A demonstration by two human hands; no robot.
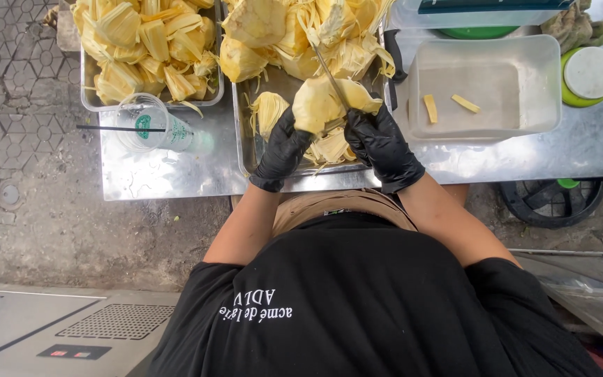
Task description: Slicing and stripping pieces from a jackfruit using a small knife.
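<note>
Hands in black gloves close around one yellow fruit piece (322,103) above the metal tray (246,150): left hand (284,148) cups it from below, right hand (380,143) grips a knife (329,73) laid against it. Behind it, more fibrous yellow pieces fill the tray. Right of the tray, a clear tub (483,87) holds two small strips. The piece looks pale, smooth and rounded.

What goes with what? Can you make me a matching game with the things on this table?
Things:
1. gloves
2. plastic cup
3. clear tub
4. left tray

Matches:
a. holds two small yellow strips
b. black, on both hands
c. piled with yellow fruit pieces
d. has a dark straw lying across it

Pairs: 1-b, 2-d, 3-a, 4-c
</note>
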